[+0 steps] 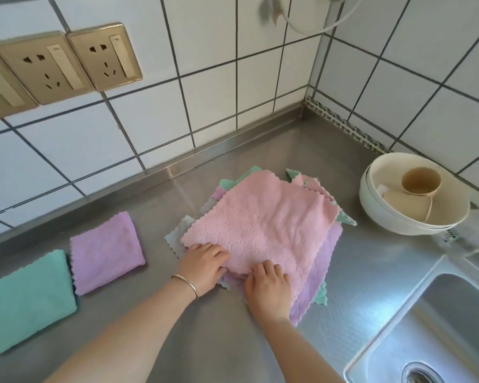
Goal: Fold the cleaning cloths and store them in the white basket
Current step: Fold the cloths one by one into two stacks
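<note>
Gripping pink cloth (260, 228) near edge: left hand (203, 265), right hand (268, 288).

Head camera looks steeply down, close over the steel counter (233, 341).

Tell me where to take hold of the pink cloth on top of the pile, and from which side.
Take the pink scalloped-edge cloth along its near edge, coming from the person's side. That edge lies free over the purple cloth beneath, and the left hand and right hand already rest there, so it can probably be lifted and folded away toward the wall.
</note>
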